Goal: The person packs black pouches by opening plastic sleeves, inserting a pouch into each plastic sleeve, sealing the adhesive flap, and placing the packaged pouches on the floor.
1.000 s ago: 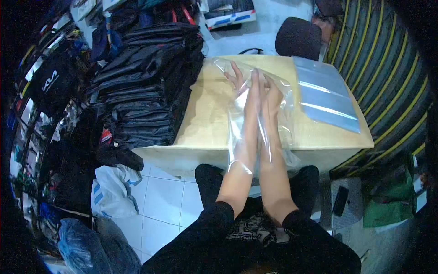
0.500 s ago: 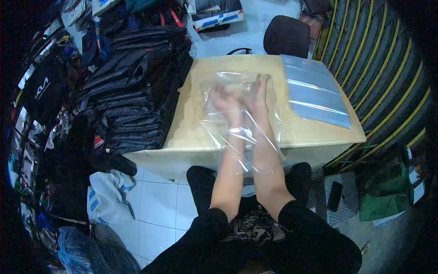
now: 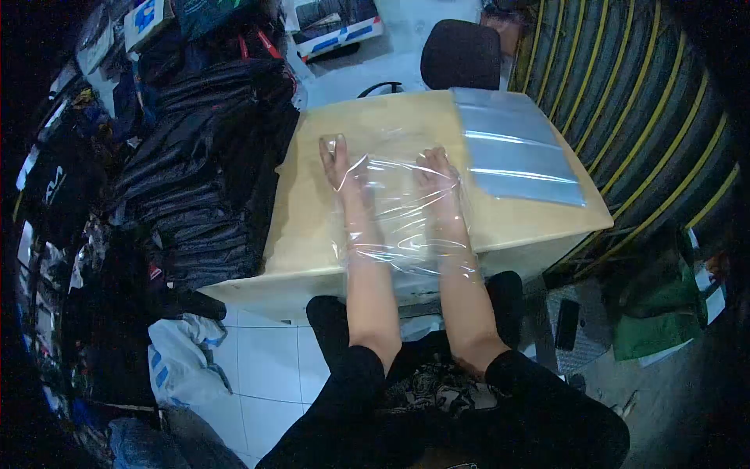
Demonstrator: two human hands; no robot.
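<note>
Both my forearms reach into a clear plastic bag [image 3: 402, 211], which is stretched and creased between them above the tabletop [image 3: 308, 227]. At the bag's left side is my left hand [image 3: 337, 166], its thumb and a finger raised and apart, with nothing in it that I can see. My right hand [image 3: 437, 170] is inside the bag on the right, its fingers curled; what they hold, if anything, is hidden by the glossy film. Right of my right hand, a stack of flat clear plastic bags [image 3: 519, 148] lies on the table.
A tall pile of folded black items [image 3: 203, 164] stands left of the table. Behind the table is a dark chair back [image 3: 461, 55]. Ribbed coils with yellow stripes [image 3: 648, 117] rise at the right. A white sack [image 3: 183, 359] sits on the floor at the left.
My hands have moved apart, the left one leftward, spreading the clear bag sideways between them. The view has shifted, so the table and pile sit farther left.
</note>
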